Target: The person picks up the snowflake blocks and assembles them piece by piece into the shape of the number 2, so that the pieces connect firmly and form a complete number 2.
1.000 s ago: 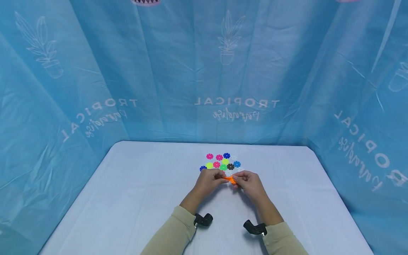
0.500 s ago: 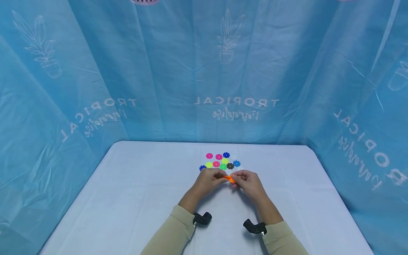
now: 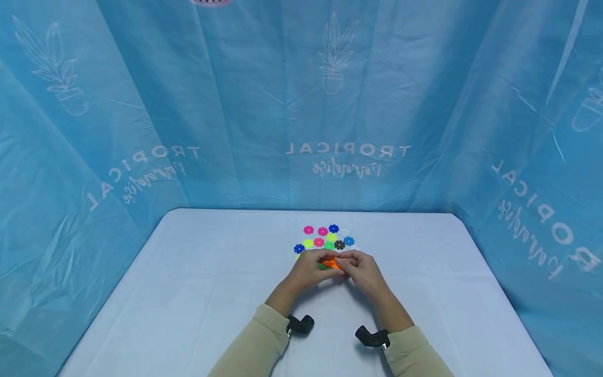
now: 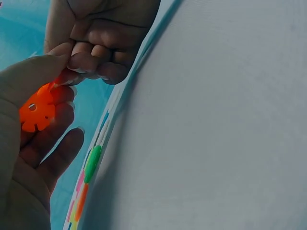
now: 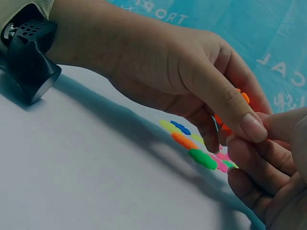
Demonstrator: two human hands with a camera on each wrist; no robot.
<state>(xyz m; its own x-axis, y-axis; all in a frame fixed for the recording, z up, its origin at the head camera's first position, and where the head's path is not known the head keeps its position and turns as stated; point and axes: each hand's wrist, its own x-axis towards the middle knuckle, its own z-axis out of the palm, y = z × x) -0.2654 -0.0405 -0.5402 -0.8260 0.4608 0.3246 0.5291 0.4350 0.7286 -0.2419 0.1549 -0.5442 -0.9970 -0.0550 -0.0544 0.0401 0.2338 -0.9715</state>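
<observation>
Both hands meet over the white table, around a flat orange snowflake disc (image 4: pixel 37 109) with slits in its rim. My left hand (image 3: pixel 305 271) holds it between thumb and fingers. My right hand (image 3: pixel 363 271) pinches at the disc's edge, its fingertips touching the left thumb tip. In the right wrist view, the left hand (image 5: pixel 177 67) covers most of the orange, and the right hand (image 5: pixel 283 167) comes in from the right edge. A green disc (image 3: pixel 323 266) shows just past the left fingers; it lies on the table in the right wrist view.
Beyond the hands lie several loose snowflake discs, among them pink (image 3: pixel 308 230), dark blue (image 3: pixel 333 229), black (image 3: pixel 339 244) and blue (image 3: pixel 348 241) ones. Pale discs blend into the white table (image 3: pixel 212 272). Blue printed curtains (image 3: pixel 254 104) enclose the table's back and sides.
The right hand has moved slightly left, closer against the left hand. The orange disc has shifted left with it, and the green disc has come into sight by the left fingers.
</observation>
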